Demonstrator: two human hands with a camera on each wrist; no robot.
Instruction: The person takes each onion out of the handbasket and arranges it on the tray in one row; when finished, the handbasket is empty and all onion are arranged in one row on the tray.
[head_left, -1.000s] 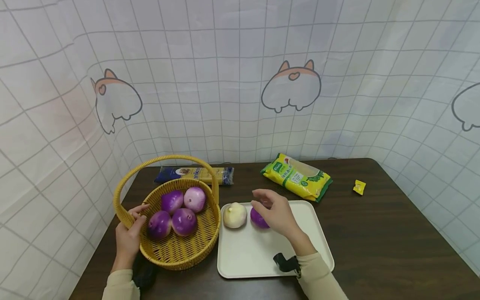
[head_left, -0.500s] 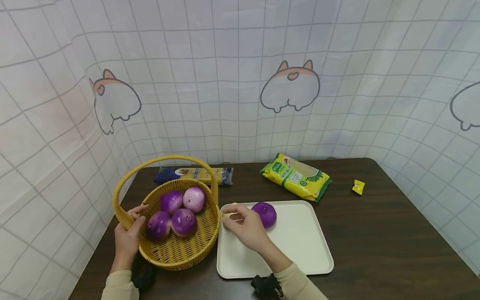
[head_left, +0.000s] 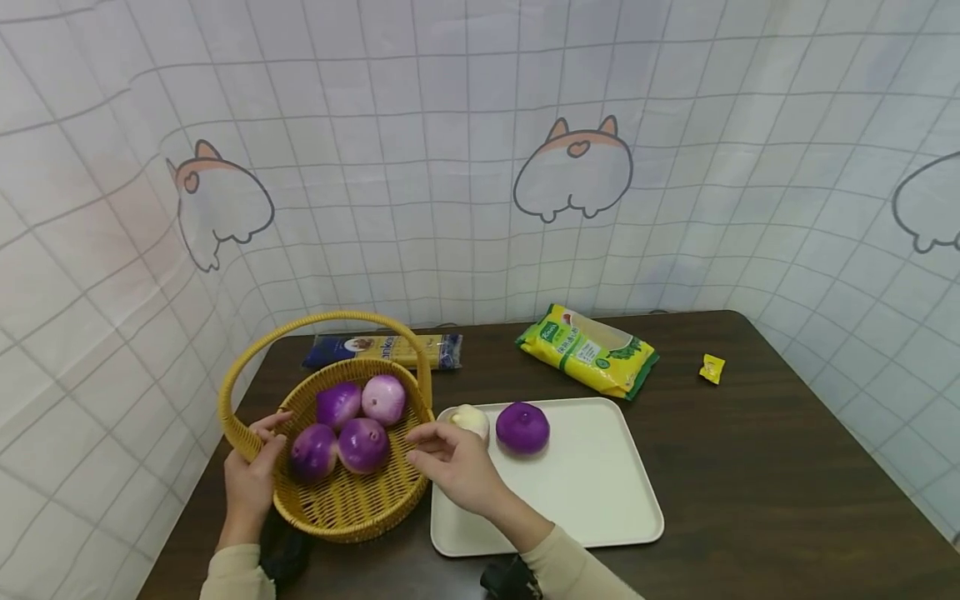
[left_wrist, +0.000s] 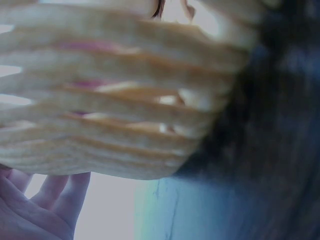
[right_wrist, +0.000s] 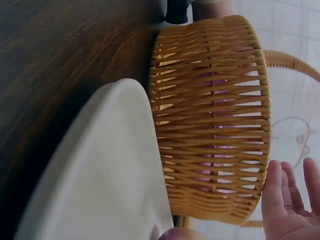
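Note:
A yellow woven basket (head_left: 360, 530) with a tall handle stands at the left, several purple onions (head_left: 363, 445) lying inside. At its left side my left hand (head_left: 250, 483) holds the rim by the foot of the handle. My right hand (head_left: 463, 471) is at the basket's right rim, thumb apart and nothing held; the right wrist view shows its fingertips (right_wrist: 274, 172) right by the wicker. A white tray (head_left: 585, 492) beside the basket bears one purple onion (head_left: 522, 428) and a pale bulb (head_left: 471, 419), which the right hand partly hides in the head view.
Behind the basket lies a blue-and-yellow packet (head_left: 382, 351). A yellow-green bag (head_left: 588, 351) rests behind the tray, with a small yellow wrapped piece (head_left: 712, 368) farther right. The dark table (head_left: 757, 467) meets a white grid-patterned curtain (head_left: 465, 208) at the back.
My right hand has moved left from above the tray's purple onion, past the pale bulb, to the basket's right rim. My left hand has stayed on the basket.

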